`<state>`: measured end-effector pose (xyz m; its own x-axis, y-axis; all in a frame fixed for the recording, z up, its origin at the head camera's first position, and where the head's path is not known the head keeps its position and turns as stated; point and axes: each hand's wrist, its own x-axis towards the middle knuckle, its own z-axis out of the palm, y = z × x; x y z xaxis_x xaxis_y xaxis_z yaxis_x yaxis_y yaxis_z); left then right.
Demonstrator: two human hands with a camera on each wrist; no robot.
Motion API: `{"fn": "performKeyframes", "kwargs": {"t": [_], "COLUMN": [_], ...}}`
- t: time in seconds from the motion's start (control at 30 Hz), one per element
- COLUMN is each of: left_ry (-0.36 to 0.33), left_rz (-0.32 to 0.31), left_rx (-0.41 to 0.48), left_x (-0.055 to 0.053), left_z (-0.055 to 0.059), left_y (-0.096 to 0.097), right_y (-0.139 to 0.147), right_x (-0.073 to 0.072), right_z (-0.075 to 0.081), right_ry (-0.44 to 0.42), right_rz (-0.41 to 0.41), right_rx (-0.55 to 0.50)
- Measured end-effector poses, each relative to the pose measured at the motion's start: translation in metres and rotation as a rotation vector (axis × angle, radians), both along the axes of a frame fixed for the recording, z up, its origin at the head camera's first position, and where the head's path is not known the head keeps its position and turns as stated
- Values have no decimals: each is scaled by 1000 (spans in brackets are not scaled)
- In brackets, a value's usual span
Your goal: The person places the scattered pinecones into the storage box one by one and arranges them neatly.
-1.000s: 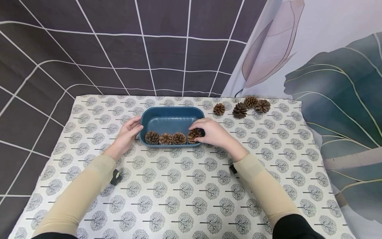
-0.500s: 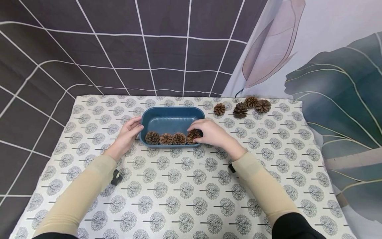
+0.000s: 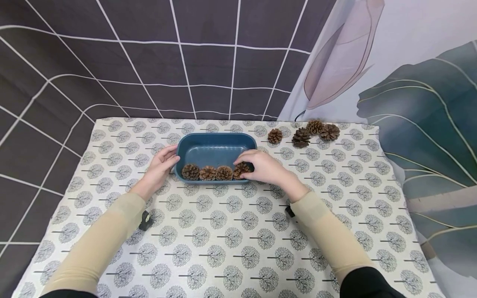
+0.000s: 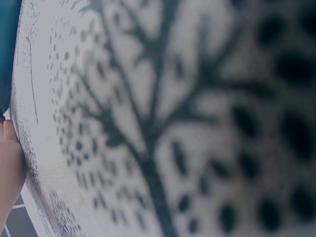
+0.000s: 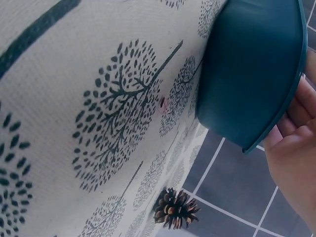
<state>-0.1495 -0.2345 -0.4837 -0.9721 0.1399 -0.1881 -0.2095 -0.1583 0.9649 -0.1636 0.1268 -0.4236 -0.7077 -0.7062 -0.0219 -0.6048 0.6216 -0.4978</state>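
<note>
A blue oblong plastic tub (image 3: 216, 138) sits on the table. Along its near inner wall stand three brown pine cones (image 3: 224, 173) side by side. At the right end of that row my right hand (image 3: 266, 165) reaches over the rim and pinches a fourth-spot pine cone (image 3: 241, 169), partly hidden by the fingers and right beside its neighbour. My left hand (image 3: 158, 167) rests against the tub's left end, fingers loosely bent at the outer wall and thumb near the rim. In the right wrist view, the right hand (image 5: 296, 148) bends over the tub's rim.
At the back right, a lone pine cone (image 3: 275, 136) lies apart from a cluster of three more pine cones (image 3: 301, 137). The table has a tree-print cloth (image 3: 231, 238). A dark gridded curtain (image 3: 208, 66) stands behind, with a leaf-print one (image 3: 428, 136) at the right.
The right hand has shifted slightly left with its pine cone, bringing it closer to the row in the tub. The left hand and the tub have stayed in place.
</note>
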Motion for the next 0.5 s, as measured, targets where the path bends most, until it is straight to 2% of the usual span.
{"fn": "performKeyframes", "kwargs": {"t": [0.3,0.5], "left_ry": [-3,-7], "left_rz": [5,0], "left_rx": [4,-17], "left_x": [0,0], "left_z": [0,0], "left_y": [0,0], "right_y": [2,6], "right_x": [2,1], "right_z": [0,-3], "right_ry": [-20,-54], "right_rz": [-27,-73], "right_rx": [-62,-163]}}
